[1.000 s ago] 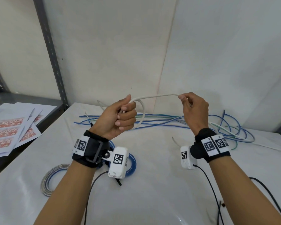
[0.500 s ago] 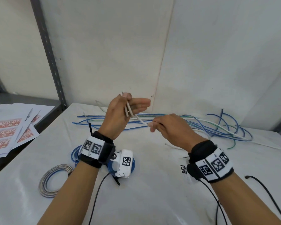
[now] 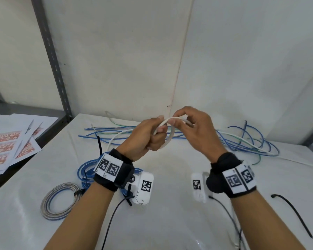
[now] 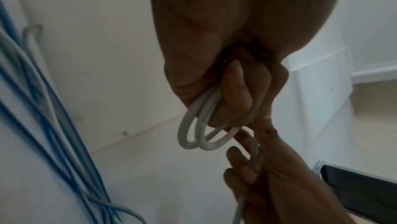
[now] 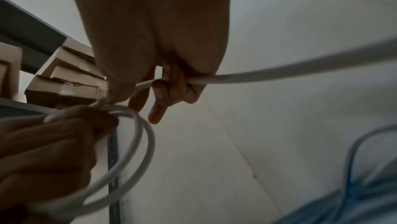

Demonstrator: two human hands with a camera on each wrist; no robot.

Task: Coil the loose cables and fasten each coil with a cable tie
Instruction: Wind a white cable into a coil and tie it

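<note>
1. Head view: I see both hands raised above the white desk [image 3: 161, 222], close together. My left hand [image 3: 145, 139] is a closed fist gripping small loops of a white cable [image 3: 169, 137], which I judge keeps the finished turns from springing open. My right hand [image 3: 195, 130] pinches the same cable between thumb and forefinger just beside the left fist, placed there, I think, to lay the next turn onto the loops. The free length of the cable trails off to the right, toward a loose bundle of blue cables [image 3: 242, 141] lying at the back of the desk. Two finished coils, one blue [image 3: 83, 170] and one grey [image 3: 60, 202], lie near my left forearm, each with a black tie round it. A spare black cable tie [image 3: 293, 212] lies to the right, well apart from my hands. Printed sheets [image 3: 9, 147] sit on a shelf to the left.

2. Left wrist view: my left hand's fingers [image 4: 236, 95] curl tightly round two white loops that hang below the fist. The right hand meets them from below, holding the strand.

3. Right wrist view: my right hand's fingers [image 5: 165, 88] curl round the cable, which runs out to the right. The loops hang from the left fist, lower left.
</note>
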